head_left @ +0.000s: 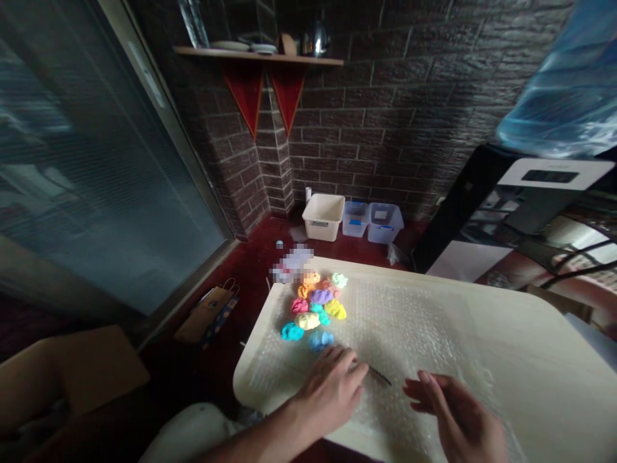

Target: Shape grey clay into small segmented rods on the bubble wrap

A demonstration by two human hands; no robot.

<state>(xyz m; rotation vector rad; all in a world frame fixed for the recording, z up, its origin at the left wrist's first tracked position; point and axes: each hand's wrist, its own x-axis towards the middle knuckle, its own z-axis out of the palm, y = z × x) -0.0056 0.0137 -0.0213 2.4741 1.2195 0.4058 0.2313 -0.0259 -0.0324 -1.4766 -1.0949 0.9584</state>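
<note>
My left hand (332, 386) rests on a sheet of bubble wrap (409, 321) with its fingers curled round a thin dark stick (380, 376), whose tip pokes out to the right. Just right of that tip, my right hand (448, 405) hovers with its fingers loosely apart and nothing in it. A heap of several coloured clay lumps (315, 305) in blue, yellow, pink, purple, orange and green lies a little beyond my left hand. All of this sits on a pale wooden table (530, 360).
A white basket (322, 215) and two clear plastic boxes (371, 222) stand on the red floor by the brick wall. A paper bag (207, 315) lies left of the table. A water dispenser (544, 173) stands at right, a glass door (96, 161) at left.
</note>
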